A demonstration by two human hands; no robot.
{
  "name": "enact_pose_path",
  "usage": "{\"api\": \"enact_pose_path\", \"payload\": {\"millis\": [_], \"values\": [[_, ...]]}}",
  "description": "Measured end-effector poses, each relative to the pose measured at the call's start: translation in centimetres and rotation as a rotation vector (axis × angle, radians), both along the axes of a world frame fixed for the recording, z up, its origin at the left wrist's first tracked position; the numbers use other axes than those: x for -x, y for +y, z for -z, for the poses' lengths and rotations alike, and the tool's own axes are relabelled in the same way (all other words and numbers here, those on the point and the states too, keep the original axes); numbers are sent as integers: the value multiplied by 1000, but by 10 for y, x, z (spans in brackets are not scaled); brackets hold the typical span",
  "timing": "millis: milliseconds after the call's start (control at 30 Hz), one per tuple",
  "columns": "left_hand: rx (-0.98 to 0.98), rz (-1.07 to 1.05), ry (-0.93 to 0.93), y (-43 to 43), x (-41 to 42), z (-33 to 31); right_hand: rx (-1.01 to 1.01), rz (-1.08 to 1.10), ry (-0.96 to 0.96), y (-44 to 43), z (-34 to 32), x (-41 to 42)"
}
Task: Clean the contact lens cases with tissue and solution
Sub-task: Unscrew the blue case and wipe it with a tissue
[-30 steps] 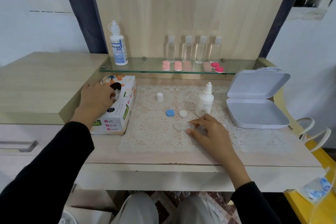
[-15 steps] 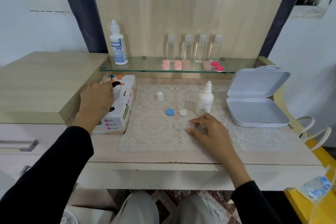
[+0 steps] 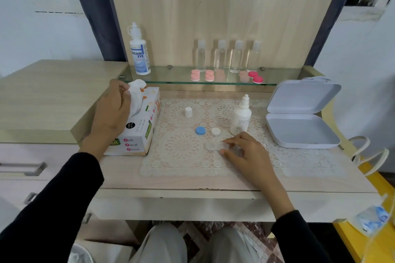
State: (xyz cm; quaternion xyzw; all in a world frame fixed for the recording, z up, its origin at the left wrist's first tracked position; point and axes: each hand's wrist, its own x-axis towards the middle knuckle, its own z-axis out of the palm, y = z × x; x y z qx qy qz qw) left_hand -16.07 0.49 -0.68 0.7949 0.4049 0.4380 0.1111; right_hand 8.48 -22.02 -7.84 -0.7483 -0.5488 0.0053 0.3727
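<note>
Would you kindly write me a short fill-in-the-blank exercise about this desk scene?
1. The left hand grips a ___ sticking out of the printed box.
2. The cap left of the white cap is ___.
3. The shelf holds ___ clear bottles.
4. The right hand pinches the lens ___.
Missing: tissue; blue; four; case.

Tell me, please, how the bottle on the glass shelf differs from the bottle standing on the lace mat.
The shelf bottle is clearly bigger than the mat bottle. The shelf bottle carries a blue-and-white label reading DREAM EYE; the mat bottle's label is plain with small print. The shelf bottle looks capped; the mat bottle shows a bare nozzle, with a loose white cap standing nearby. Both are white and upright.
</note>
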Motion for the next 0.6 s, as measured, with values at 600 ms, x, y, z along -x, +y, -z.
{"api": "enact_pose_path", "payload": {"millis": [600], "values": [[178, 6, -106, 3, 7, -4, 2, 2, -5, 0, -1, 0]]}}
